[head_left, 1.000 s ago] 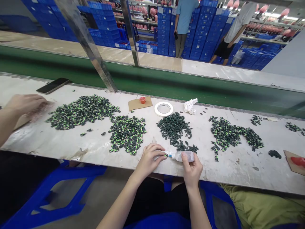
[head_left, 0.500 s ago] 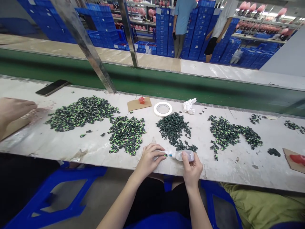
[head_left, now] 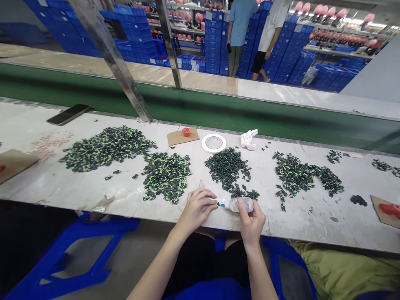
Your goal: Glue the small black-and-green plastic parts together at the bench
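Between the fingertips of my left hand (head_left: 197,207) is a small black-and-green piece (head_left: 218,203). My right hand (head_left: 252,218) grips a translucent squeeze bottle (head_left: 243,204), which lies sideways with its thin blue tip (head_left: 222,204) pointing left. The tip is at the piece; whether the two touch is too small to tell. Just beyond my hands spreads a pile of dark small pieces (head_left: 227,167). To its left lies a heap of black-and-green pieces (head_left: 167,175), with a larger heap (head_left: 108,148) farther left.
Past the dark pile lie a roll of white tape (head_left: 213,143), a crumpled tissue (head_left: 249,139) and cardboard (head_left: 178,137) bearing a red cap (head_left: 186,132). More pieces (head_left: 295,173) lie right. A phone (head_left: 68,114) rests far left. A metal post (head_left: 115,66) rises at the back edge.
The other person's hand at the left edge has gone from view. A person in white in the background has moved left. My hands and the bottle have barely shifted.
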{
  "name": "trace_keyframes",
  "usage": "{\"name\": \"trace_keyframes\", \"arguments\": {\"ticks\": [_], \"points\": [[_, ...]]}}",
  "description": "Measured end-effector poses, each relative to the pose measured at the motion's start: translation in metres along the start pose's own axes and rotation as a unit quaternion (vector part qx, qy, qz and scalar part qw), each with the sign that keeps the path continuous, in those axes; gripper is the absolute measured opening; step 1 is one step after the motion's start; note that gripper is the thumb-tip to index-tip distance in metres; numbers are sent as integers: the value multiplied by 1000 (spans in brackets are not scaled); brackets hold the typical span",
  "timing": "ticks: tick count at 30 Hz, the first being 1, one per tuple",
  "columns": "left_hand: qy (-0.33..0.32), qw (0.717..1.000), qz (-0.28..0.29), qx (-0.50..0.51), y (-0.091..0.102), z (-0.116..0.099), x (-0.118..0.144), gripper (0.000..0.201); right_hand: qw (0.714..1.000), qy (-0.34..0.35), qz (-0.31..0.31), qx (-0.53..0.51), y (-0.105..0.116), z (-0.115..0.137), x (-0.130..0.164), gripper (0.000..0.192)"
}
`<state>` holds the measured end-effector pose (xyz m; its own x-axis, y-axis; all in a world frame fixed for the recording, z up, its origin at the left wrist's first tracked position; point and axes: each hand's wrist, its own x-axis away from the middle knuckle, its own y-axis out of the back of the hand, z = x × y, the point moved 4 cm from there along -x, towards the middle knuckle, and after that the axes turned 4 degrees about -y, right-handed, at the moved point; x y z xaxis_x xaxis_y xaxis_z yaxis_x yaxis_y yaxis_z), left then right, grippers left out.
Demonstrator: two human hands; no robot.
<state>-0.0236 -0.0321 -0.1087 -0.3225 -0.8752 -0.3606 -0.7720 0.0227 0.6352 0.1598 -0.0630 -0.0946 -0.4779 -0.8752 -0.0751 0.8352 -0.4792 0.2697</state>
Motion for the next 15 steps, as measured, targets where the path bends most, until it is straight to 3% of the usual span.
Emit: {"name": "trace_keyframes", "arguments": {"ticks": [6, 11, 15], "points": [[2, 1000, 1, 0, 0, 0, 0, 8, 1000, -11, -16, -22, 2, 3, 0, 40], [-2, 1000, -7, 16, 0, 2, 1, 9, 994, -10, -71, -88, 6, 4, -1, 36], [-2, 998, -52, 35, 15, 1, 13, 13, 997, 36, -19, -67, -11, 16, 0, 31]]}}
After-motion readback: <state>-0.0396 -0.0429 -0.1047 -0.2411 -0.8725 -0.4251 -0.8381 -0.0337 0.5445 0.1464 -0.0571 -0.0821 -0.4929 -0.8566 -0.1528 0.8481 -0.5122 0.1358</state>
